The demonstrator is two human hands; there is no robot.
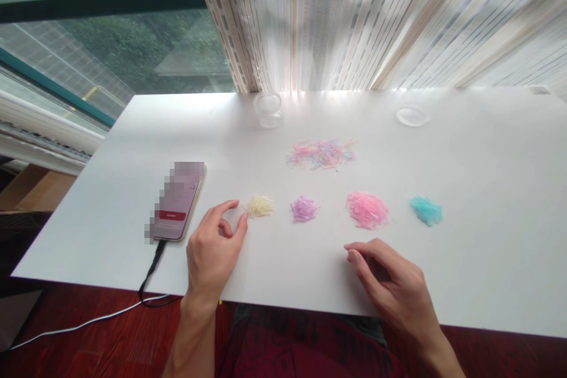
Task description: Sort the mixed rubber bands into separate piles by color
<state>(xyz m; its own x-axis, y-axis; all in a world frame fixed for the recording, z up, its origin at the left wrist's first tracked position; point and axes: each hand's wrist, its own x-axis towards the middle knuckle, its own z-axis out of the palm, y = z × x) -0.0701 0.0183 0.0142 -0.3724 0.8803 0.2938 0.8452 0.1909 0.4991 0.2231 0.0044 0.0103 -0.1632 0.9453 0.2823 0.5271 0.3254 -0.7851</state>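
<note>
My left hand (pixel 214 248) rests on the white table (pixel 487 218), fingers loosely curled and apart, index tip just left of a small yellow pile (pixel 260 206) of tiny elastic bands. My right hand (pixel 386 280) lies near the front edge with fingers bent, holding nothing visible, just below a pink pile (pixel 367 209). A purple pile (pixel 303 209) sits between the yellow and pink ones, and a teal pile (pixel 426 210) lies to the right. A mixed-colour heap (pixel 321 153) lies further back.
A phone (pixel 176 201) with a cable lies left of my left hand. A clear cup (pixel 268 109) and a clear lid (pixel 413 114) stand near the striped curtain at the back. A window is at the left.
</note>
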